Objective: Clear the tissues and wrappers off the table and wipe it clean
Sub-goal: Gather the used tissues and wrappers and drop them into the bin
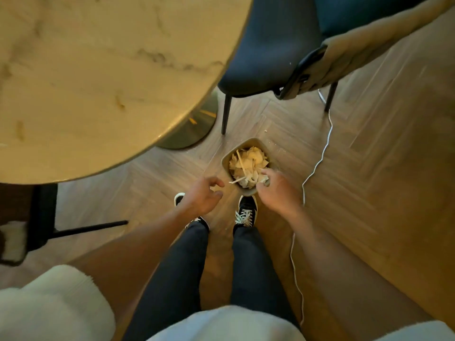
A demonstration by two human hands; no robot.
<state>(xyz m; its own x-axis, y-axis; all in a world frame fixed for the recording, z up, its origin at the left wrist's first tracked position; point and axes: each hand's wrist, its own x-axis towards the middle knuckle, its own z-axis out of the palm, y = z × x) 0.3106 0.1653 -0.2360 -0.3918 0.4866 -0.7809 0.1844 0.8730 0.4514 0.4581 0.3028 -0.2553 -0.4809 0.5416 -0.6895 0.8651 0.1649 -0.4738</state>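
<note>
The person stands over a small bin [246, 143] on the wooden floor [369, 168], looking straight down. The bin is filled nearly to its rim with crumpled tissues and wrappers [248, 161], pale scraps with a few thin sticks lying across them.

The right hand [278, 190] reaches over the near right corner of the bin, its fingers [264, 177] curled down onto a small crumpled scrap [263, 181] at the top of the pile; they seem to pinch it, though blur makes the hold hard to read. The left hand [202, 195] hovers just left of the bin, fingers loosely curled and holding nothing.

The round marble-patterned worktop [98, 82] fills the upper left, and the part in view is bare. Its metal base [194, 129] shows under the edge. A dark blue chair [266, 50] stands beyond the bin, with a pale garment [344, 55] draped over its near edge. A white cable [317, 163] runs along the floor right of the bin. The person's black sneakers [246, 210] with white laces stand just short of the bin.

No brand, label or writing can be read on anything here.
</note>
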